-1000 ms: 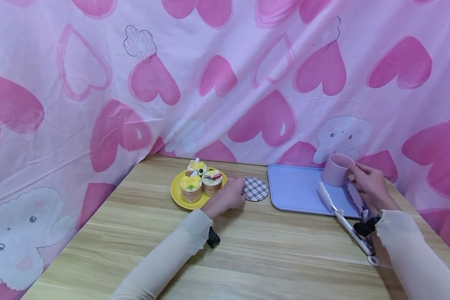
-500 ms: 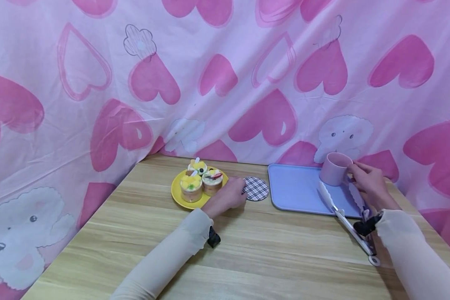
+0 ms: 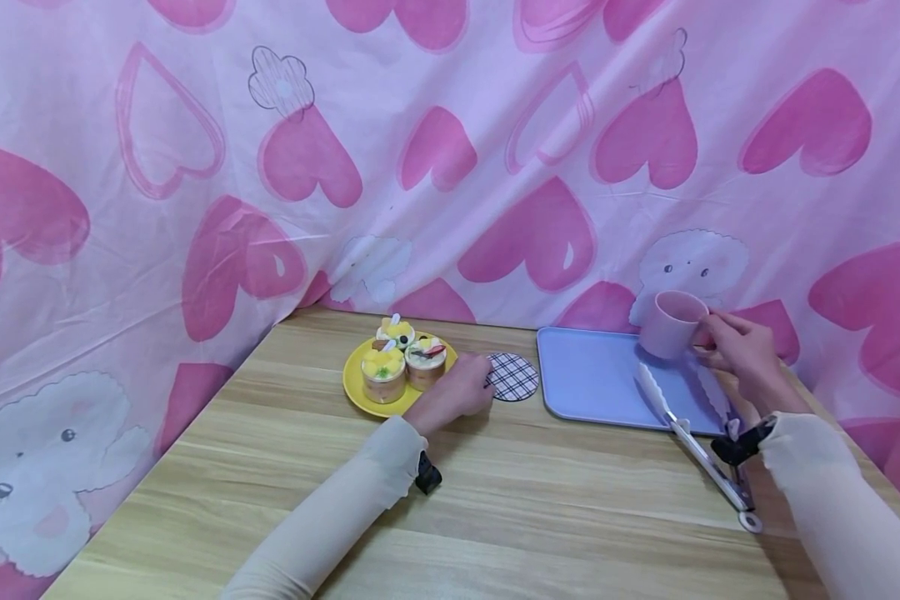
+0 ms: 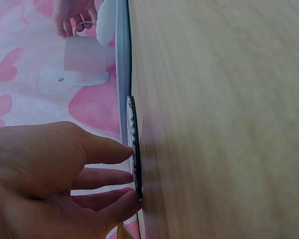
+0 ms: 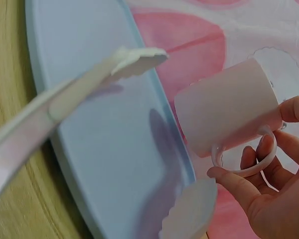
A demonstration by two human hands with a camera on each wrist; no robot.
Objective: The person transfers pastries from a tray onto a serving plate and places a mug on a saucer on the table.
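A pink mug (image 3: 672, 325) hangs above the tray in the head view, tilted a little. My right hand (image 3: 746, 354) grips its handle; the right wrist view shows fingers curled around the handle of the mug (image 5: 229, 107). On the table lies a round checked coaster (image 3: 513, 377), flat beside the tray. My left hand (image 3: 461, 386) holds the coaster's left edge. In the left wrist view, thumb and fingertips meet the edge of the coaster (image 4: 134, 149); the exact contact underneath is hidden.
A blue tray (image 3: 592, 383) stands at the right. Metal tongs with white tips (image 3: 701, 458) lie spread across its front edge, under my right forearm. A yellow plate (image 3: 354, 383) with several dessert cups (image 3: 382, 375) sits left of my left hand. A pink curtain (image 3: 420, 125) hangs behind.
The mug has shifted slightly left and then risen off the tray with my right hand. My left hand and the coaster have stayed put.
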